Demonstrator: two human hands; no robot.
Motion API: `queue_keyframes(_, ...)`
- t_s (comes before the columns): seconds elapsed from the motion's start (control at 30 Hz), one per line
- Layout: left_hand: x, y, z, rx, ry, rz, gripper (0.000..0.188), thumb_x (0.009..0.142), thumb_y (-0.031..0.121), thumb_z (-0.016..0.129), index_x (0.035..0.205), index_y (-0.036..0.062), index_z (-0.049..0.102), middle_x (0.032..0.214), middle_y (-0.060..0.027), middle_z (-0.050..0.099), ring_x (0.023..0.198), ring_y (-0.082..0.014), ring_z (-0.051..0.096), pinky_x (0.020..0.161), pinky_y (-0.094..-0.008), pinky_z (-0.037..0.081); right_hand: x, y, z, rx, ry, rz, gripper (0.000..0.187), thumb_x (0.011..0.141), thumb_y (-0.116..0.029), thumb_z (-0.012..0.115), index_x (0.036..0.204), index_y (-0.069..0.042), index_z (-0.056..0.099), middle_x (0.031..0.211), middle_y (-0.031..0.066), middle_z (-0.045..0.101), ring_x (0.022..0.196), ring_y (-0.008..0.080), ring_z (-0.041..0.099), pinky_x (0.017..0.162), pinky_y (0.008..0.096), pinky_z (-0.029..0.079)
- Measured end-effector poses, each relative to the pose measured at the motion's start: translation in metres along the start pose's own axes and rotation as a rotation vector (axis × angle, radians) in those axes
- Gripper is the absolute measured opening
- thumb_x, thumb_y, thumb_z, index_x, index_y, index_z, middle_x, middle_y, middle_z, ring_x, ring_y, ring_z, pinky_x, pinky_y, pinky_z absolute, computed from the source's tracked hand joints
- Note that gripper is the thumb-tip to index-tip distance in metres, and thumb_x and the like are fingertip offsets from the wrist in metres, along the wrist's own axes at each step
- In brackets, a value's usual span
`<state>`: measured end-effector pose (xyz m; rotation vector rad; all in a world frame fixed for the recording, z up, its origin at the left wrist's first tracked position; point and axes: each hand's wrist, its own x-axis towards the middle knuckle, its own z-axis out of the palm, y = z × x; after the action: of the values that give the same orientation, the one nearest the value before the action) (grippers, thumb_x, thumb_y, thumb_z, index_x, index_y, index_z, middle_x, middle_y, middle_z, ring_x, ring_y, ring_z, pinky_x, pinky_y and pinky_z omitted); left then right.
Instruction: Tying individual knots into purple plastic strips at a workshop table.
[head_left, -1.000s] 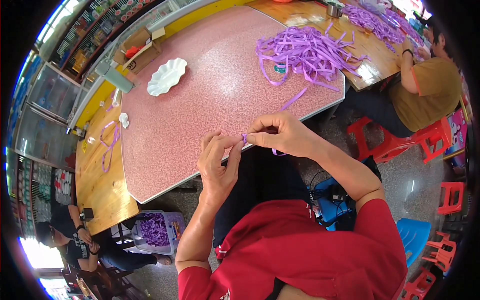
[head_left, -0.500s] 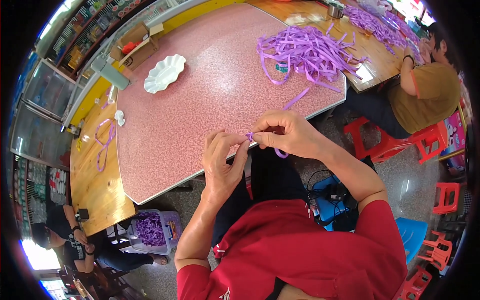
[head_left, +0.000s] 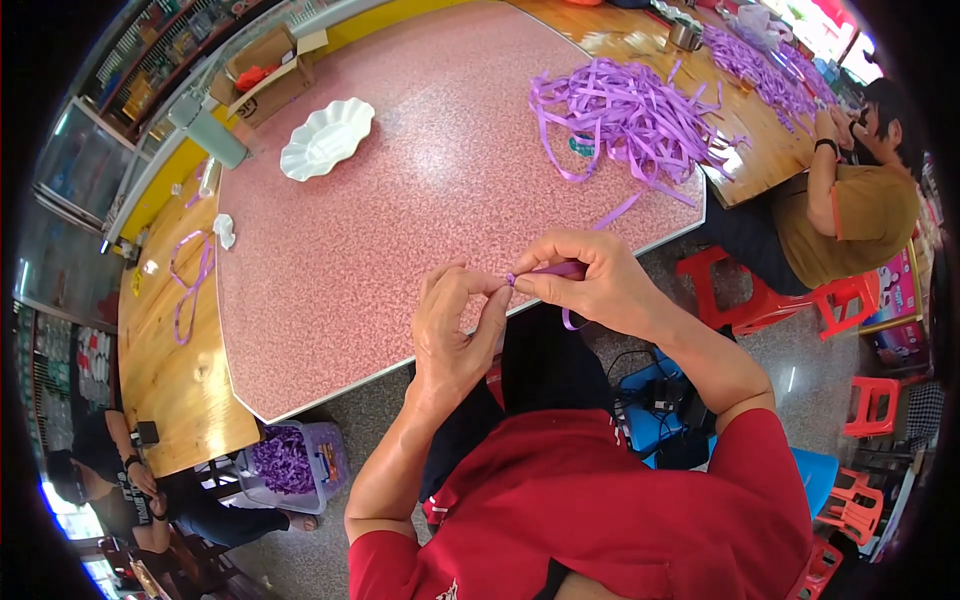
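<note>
Over the near edge of the pink speckled table (head_left: pixel 330 290), both my hands pinch one purple ribbon (head_left: pixel 553 270). A small folded or knotted bit of it shows between the fingertips. My left hand (head_left: pixel 452 318) grips that bit between thumb and forefinger. My right hand (head_left: pixel 590 278) is closed on the ribbon just beside it, thumb and forefinger pressed together. One length runs through the right palm, and a loop hangs below. Beyond the right hand lies a large tangled heap of purple ribbons (head_left: pixel 635 115), with a strand trailing toward me.
On the table's far left stand a scalloped white dish (head_left: pixel 328 138), a grey-green bottle (head_left: pixel 208 132) and a crumpled white tissue (head_left: pixel 224 231). A cardboard box (head_left: pixel 270 88) sits behind. Co-workers sit at both sides. Below left is a plastic bin (head_left: pixel 328 465) of purple pieces; red stools (head_left: pixel 875 405) stand right.
The ribbon bit between my fingertips looks smaller and tighter. More ribbon now shows stretched across my right palm. The whole view has shifted slightly.
</note>
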<state>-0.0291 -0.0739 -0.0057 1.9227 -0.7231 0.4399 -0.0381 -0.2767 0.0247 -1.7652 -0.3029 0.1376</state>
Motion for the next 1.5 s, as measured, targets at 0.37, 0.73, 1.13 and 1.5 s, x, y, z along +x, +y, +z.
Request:
queue_keyframes(0.37,0.004,-0.025,-0.004,-0.077,-0.011,0.021,0.015,0.083,-0.002,0.071,0.095,0.0037,0.063,0.087,-0.0083,0.065,0.086,-0.0267,0.064,0.098,-0.0459,0.047,0.024,0.004,-0.001,-0.153,-0.057,-0.142,0.009,0.088,-0.006,0.071,0.097,-0.003,0.071,0.086,0.0003,0.061,0.074,0.0068,0.054,0.062,0.0238,0.042)
queue_keyframes(0.73,0.000,-0.033,-0.002,-0.117,0.007,-0.096,0.019,0.081,-0.004,0.070,0.095,0.0048,0.059,0.085,-0.0099,0.063,0.082,-0.0299,0.062,0.081,-0.0399,0.046,0.025,0.003,0.018,-0.255,0.041,-0.065,0.010,0.086,-0.006,0.073,0.095,-0.002,0.071,0.079,0.0010,0.059,0.065,0.0059,0.051,0.056,0.0238,0.039)
queue_keyframes(1.13,-0.002,-0.029,-0.007,-0.111,-0.008,-0.058,0.013,0.084,-0.003,0.069,0.094,0.0009,0.061,0.089,-0.0120,0.063,0.085,-0.0253,0.063,0.077,-0.0349,0.049,0.018,-0.007,0.024,-0.220,0.052,-0.012,0.009,0.089,-0.002,0.069,0.097,-0.001,0.070,0.083,0.0008,0.059,0.064,0.0046,0.054,0.055,0.0216,0.041)
queue_keyframes(1.5,-0.009,-0.020,-0.010,-0.092,0.026,-0.028,0.013,0.084,-0.001,0.070,0.093,0.0020,0.061,0.089,-0.0114,0.064,0.087,-0.0260,0.063,0.082,-0.0359,0.048,0.008,-0.013,0.025,-0.214,0.039,-0.044,0.010,0.089,-0.007,0.072,0.098,-0.002,0.071,0.085,0.0014,0.062,0.069,0.0049,0.055,0.059,0.0219,0.043)
